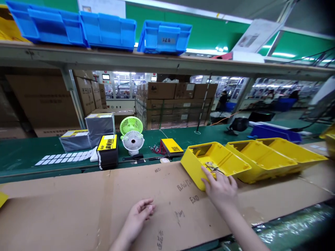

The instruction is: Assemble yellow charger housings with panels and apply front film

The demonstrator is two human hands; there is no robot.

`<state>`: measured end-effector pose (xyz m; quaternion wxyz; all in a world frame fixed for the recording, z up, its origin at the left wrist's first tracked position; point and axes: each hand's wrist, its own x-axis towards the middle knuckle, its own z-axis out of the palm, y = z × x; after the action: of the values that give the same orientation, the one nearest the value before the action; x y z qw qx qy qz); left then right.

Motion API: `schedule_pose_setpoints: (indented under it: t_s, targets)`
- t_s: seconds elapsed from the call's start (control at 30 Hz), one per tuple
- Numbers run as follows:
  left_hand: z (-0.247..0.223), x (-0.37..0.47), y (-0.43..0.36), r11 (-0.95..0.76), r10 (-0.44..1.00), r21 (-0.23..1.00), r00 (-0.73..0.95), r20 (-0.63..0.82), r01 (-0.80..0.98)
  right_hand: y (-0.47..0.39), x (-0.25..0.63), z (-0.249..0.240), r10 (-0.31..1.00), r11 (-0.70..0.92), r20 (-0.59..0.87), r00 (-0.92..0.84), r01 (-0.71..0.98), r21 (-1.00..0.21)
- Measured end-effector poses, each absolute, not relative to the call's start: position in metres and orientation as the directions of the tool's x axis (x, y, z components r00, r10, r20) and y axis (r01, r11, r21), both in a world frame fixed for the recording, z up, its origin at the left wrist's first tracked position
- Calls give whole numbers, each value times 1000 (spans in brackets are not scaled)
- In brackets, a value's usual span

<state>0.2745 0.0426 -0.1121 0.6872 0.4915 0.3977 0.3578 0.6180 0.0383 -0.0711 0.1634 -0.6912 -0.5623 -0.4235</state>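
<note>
My right hand (pixel 222 188) is at the near wall of a yellow plastic housing (pixel 192 170), its fingers over the rim and its thumb on the outer side. Inside this open housing lie a small pale part and a dark wire (pixel 216 169). My left hand (pixel 140 216) hovers over the cardboard sheet (pixel 78 209), to the left of the housing and apart from it. Its fingers are loosely bent, and nothing shows in them. Two more yellow housings, one in the middle (pixel 264 164) and one farther right (pixel 295 153), stand in a row beside the first.
Behind the cardboard are a black-and-yellow box (pixel 108 153), a white fan (pixel 133 141), a green fan (pixel 131 122), a flat yellow-topped box (pixel 172 146) and a sheet of white labels (pixel 64 157). Blue bins (pixel 108 31) stand on the shelf (pixel 157 61) above.
</note>
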Motion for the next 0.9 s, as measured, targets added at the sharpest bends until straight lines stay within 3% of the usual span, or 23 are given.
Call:
schedule_pose_setpoints:
  t_s: [0.23,0.37,0.53,0.67,0.9]
  targets:
    - [-118,278,46,275,867,961,440,-235,-29,43,630,-68,633,-453,759,152,868,203]
    - [-120,281,49,274,875,962,414,-251,5,54,599,-71,621,-354,777,102,921,162]
    - [-124,285,50,255,878,965,406,-256,56,102,566,-90,833,-86,553,4,989,124]
    - [-125,288,51,207,891,971,386,-239,122,172,566,-101,912,-83,406,51,995,62]
    - [-134,294,61,229,887,952,360,-289,201,270,580,-104,931,-125,351,102,991,43]
